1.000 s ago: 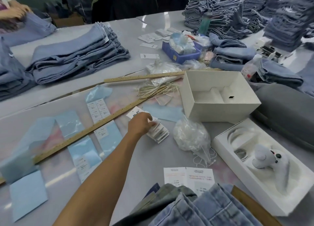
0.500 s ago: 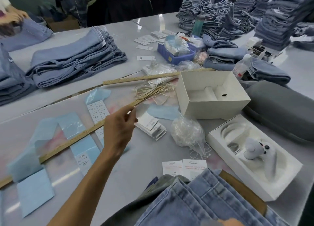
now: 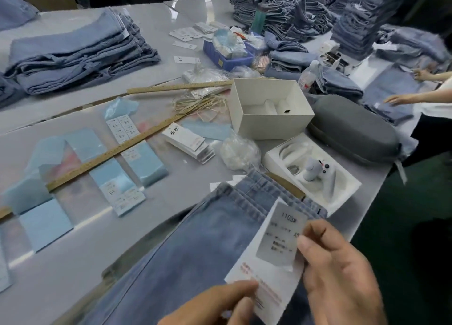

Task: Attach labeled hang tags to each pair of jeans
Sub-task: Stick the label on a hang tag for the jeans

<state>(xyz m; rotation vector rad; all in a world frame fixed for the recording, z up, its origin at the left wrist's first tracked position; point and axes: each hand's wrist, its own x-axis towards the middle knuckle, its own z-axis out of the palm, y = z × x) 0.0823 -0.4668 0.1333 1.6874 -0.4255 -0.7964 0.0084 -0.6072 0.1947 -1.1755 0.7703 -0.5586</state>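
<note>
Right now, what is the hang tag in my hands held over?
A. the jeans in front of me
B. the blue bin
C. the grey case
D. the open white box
A: both the left hand and right hand pinch the hang tag above the jeans nearest the camera.

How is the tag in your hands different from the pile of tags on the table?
The held tag is one single card; the tag pile is many, stacked. The held tag is pinched by the left hand and right hand above the jeans; the pile rests untouched on the table. The held tag carries a grey label; none shows on the pile's top card. Both are white.
</note>
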